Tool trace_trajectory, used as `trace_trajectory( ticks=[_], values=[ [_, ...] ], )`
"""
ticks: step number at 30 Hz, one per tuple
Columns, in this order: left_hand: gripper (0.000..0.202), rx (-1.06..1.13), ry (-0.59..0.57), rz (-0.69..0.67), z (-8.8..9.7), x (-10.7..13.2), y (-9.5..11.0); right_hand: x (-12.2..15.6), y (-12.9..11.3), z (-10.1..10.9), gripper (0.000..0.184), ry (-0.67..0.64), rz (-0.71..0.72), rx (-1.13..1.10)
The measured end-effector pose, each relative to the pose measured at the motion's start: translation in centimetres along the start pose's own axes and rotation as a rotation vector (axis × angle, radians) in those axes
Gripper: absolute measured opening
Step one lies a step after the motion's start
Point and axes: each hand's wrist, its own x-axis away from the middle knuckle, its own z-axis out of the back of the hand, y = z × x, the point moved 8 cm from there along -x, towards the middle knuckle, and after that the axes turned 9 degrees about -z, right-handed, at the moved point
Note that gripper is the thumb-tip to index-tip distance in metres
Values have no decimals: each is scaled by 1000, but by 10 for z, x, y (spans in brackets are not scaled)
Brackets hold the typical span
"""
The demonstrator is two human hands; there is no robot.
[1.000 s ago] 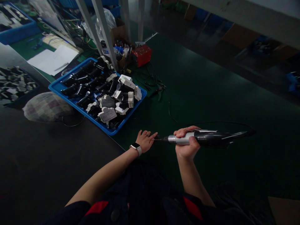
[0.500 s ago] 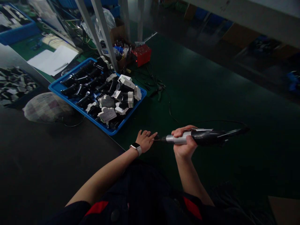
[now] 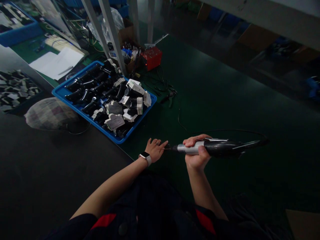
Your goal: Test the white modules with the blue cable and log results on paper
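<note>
At the far left a dark bench surface (image 3: 37, 186) runs toward the person, with a bundle wrapped in pale checked cloth (image 3: 50, 113) lying on it and a heap of small grey pieces (image 3: 15, 90) behind that. Farther back sit white paper sheets (image 3: 60, 61) on a green patch and another blue bin (image 3: 15, 23) in the corner. Next comes a blue tray (image 3: 62, 93), set at an angle where the dark bench meets the green mat (image 3: 225, 86); it is piled with black and white plastic parts (image 3: 115, 100). Slanted metal frame posts (image 3: 110, 30) rise behind the tray, and just beyond them stands a small red box (image 3: 152, 57) among loose wires (image 3: 165, 90). The room past the mat is dim, with blurred cartons and blue shapes at the right.

The person's left hand (image 3: 155, 150), a watch (image 3: 145, 156) on its wrist, rests low on the mat with the forearm stretched out from the body; its fingers are loosely curled and pinched toward the tool's tip, around something too small and dark to make out. Just to the right, the right hand (image 3: 196, 155) is clenched around the silver barrel of an electric screwdriver (image 3: 215, 147), held nearly level above the green mat, its bit pointing left at the left fingertips and just meeting them. The black rear of the tool sticks out to the right, and its cable (image 3: 225, 130) loops back across the mat.
</note>
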Motion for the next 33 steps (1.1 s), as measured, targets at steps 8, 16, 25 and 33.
trace_trajectory(
  ticks=[8,16,25,33],
  values=[
    [48,-6,-6,-8,2,1,2,1,-1,0,20,8,9,18],
    [43,12,-30,-9,-2,-2,-1,-17,-35,-2,60,-71,214,98],
    [37,18,-37,12,-10,-5,0,-23,-2,-15,74,-112,205,129],
    [35,24,-32,8,-11,-6,2,-21,34,-8,76,-124,89,170]
  ],
)
